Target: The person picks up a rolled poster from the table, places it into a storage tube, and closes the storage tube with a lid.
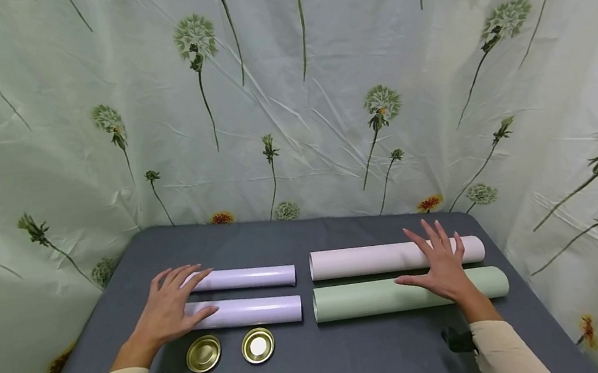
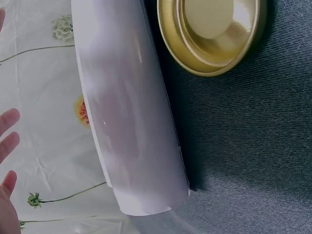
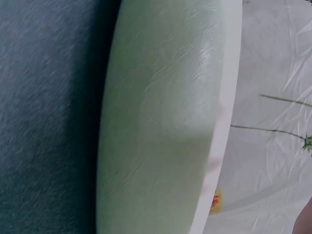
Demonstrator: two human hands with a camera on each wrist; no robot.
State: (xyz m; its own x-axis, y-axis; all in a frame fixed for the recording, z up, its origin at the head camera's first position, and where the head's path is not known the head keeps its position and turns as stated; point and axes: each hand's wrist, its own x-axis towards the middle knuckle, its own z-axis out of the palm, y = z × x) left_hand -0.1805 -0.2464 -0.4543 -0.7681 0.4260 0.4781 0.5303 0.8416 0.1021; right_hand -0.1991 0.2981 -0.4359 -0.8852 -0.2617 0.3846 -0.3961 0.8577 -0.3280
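Has left hand (image 1: 167, 311), with fingers wide apart, over left ends of two purple rolls (image 1: 253, 311). Has right hand (image 1: 442, 271), fingers apart too, over pink roll (image 1: 364, 260) and green roll (image 1: 363, 300). Can't tell if touching. Has two gold lids (image 1: 203, 354) near left hand.

Four rolls (image 1: 369, 300), two discs (image 1: 204, 354) on grey table (image 1: 354, 363)

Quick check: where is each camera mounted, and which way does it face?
Head: on the head, facing forward and down over four rolls, two gold dishes and table; left hand and right hand show.
Left wrist: on that wrist, facing the nearer lilac roll; fingertips at the left edge.
Right wrist: on that wrist, facing the green roll; a sliver of skin, lower right.
Shared: head and right wrist show the green roll.
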